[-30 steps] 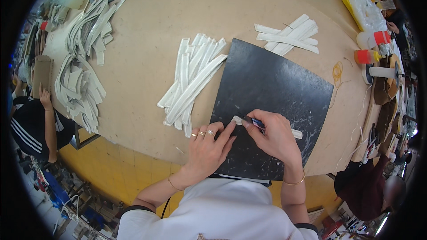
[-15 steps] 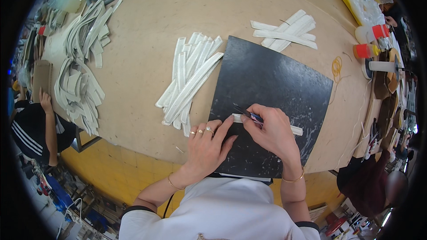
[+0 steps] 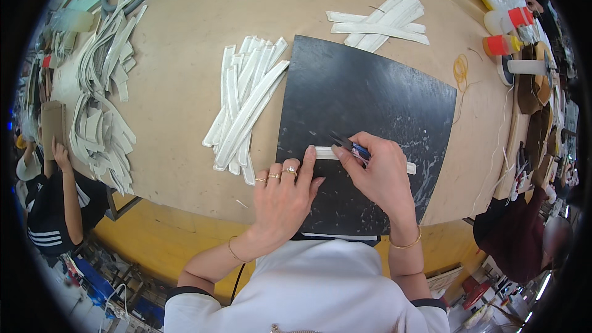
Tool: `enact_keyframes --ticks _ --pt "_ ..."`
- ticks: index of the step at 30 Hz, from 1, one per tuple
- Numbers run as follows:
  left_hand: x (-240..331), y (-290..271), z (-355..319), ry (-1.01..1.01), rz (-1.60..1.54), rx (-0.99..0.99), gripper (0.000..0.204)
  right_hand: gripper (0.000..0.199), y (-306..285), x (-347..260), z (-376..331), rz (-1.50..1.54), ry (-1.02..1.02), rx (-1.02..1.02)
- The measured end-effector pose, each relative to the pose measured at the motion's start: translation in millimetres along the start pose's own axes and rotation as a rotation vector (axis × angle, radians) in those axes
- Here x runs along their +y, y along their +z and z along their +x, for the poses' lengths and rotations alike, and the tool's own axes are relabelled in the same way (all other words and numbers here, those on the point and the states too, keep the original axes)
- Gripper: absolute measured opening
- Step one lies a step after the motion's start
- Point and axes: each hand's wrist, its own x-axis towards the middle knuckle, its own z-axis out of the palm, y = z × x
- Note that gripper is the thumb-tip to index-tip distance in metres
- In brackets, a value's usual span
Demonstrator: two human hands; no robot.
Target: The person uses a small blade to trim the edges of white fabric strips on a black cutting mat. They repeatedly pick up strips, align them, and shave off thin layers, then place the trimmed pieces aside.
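A narrow white strip (image 3: 324, 152) lies flat near the front edge of the black mat (image 3: 370, 105), its middle hidden under the right hand (image 3: 379, 172). That hand pinches a small dark blue-handled tool (image 3: 353, 147) against the strip; the left hand (image 3: 285, 194) lies flat, fingertips pinning the strip's left end. The tool point sits close to those fingertips — a slip could nick them, or skew the strip. More white strips (image 3: 246, 102) lie piled just left of the mat.

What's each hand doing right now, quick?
Left hand: open, flat, fingers pressing the white strip onto the black mat.
Right hand: closed on a blue-handled tool, tip at the strip.
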Motion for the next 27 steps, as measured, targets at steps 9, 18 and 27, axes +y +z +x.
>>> enact_keyframes --ticks 9,18,27 --pt "-2.3 2.0 0.0 0.034 0.013 0.027 0.055 0.025 -1.6 4.7 -0.6 0.02 0.03 -0.001" --pt "-11.8 6.6 -7.4 0.014 -0.207 0.146 0.052 0.029 -5.3 0.5 -1.4 -0.049 0.004 -0.034" --pt "-2.9 6.4 -13.2 -0.028 -0.155 0.064 0.049 0.029 -1.2 -10.6 2.5 -0.07 -0.035 -0.093"
